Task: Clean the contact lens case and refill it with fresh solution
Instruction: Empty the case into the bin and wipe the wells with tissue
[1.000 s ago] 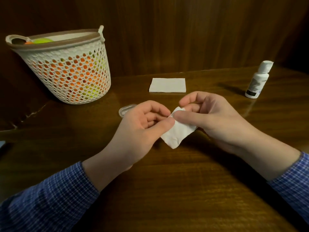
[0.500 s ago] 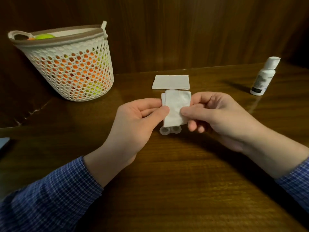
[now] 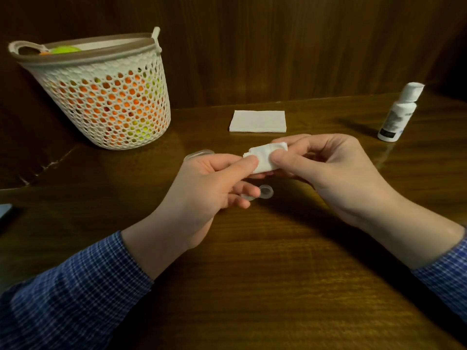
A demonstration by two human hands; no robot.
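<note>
A small white tissue (image 3: pixel 265 156), folded over on itself, is pinched between my left hand (image 3: pixel 212 188) and my right hand (image 3: pixel 331 170) above the table. Below them the clear contact lens case (image 3: pixel 264 192) lies flat on the wood, its left well partly hidden by my left fingers. A clear lid (image 3: pixel 198 154) rests on the table just beyond my left hand. The white solution bottle (image 3: pixel 399 113) stands upright and capped at the far right.
A stack of folded white tissues (image 3: pixel 257 121) lies at the back centre. A white mesh basket (image 3: pixel 101 97) with orange and green contents stands at the back left. A dark wooden wall rises behind the table (image 3: pixel 252 274).
The tissue was held up flat and unfolded half a second ago; now both hands have folded it into a smaller wad. The lens case stays on the table beneath.
</note>
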